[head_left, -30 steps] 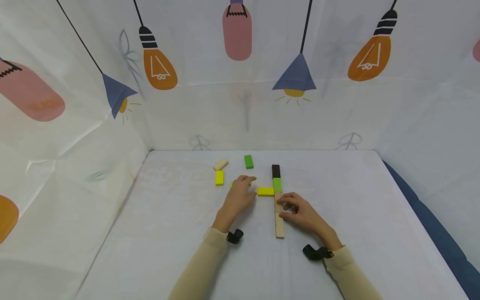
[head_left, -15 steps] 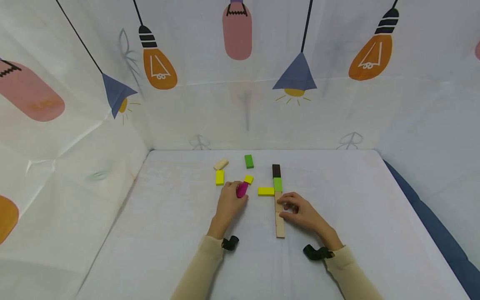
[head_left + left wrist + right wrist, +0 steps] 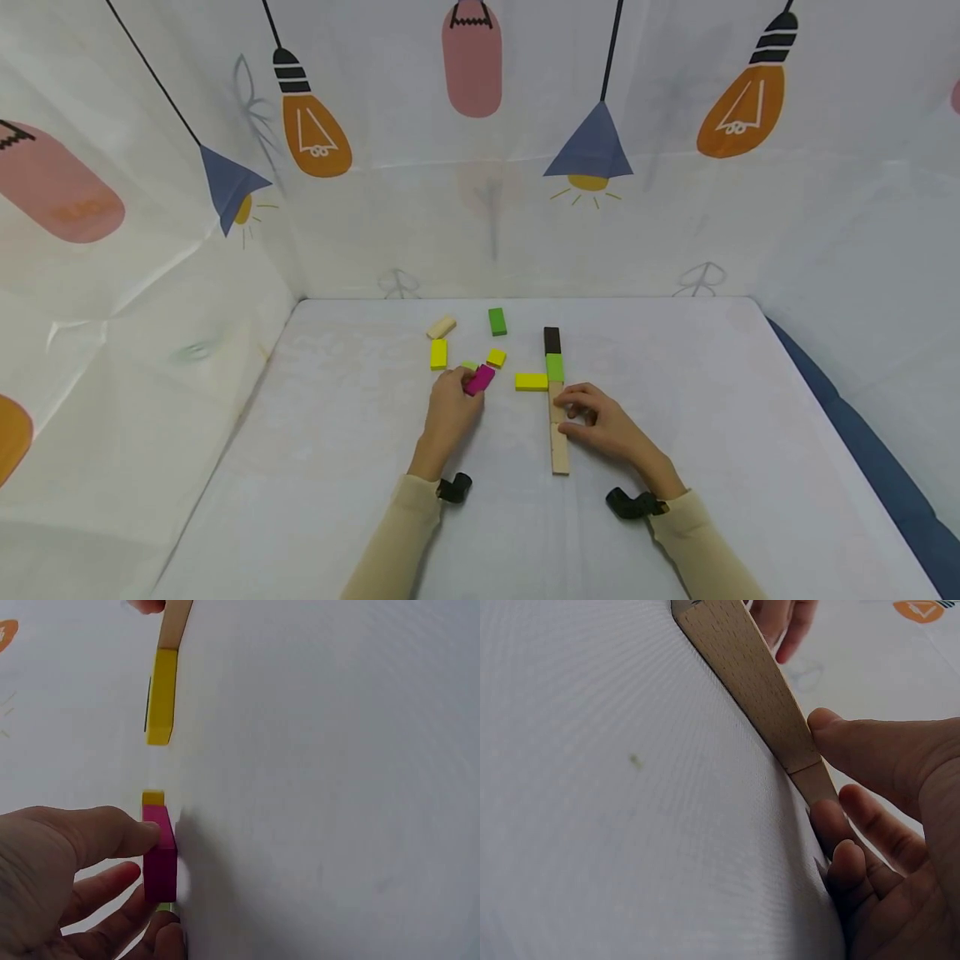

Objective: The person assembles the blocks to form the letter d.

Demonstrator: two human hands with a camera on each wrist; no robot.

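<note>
My left hand [image 3: 448,410] pinches a magenta block [image 3: 480,380] between thumb and fingers; in the left wrist view the thumb presses on the magenta block [image 3: 160,855]. Just beyond it lie a small yellow block [image 3: 497,357] and a partly hidden light green block [image 3: 468,365]. My right hand [image 3: 611,423] rests, fingers loosely bent, beside two plain wooden blocks [image 3: 559,450] laid end to end. In the right wrist view its thumb touches the wooden block [image 3: 742,682] near the seam. A bright green block [image 3: 554,367] and a black block [image 3: 552,340] continue that row.
A yellow block [image 3: 531,382] sticks out leftward from the row. Farther back lie a green block [image 3: 497,322], another yellow block [image 3: 438,354] and a tilted plain wooden block [image 3: 441,327]. White cloth printed with lamps [image 3: 592,146] stands behind the white table [image 3: 315,467].
My left hand has picked up the magenta block and drawn back to the left and nearer, with the block tilting over. The yellow and light green blocks behind are uncovered. My right hand stays put.
</note>
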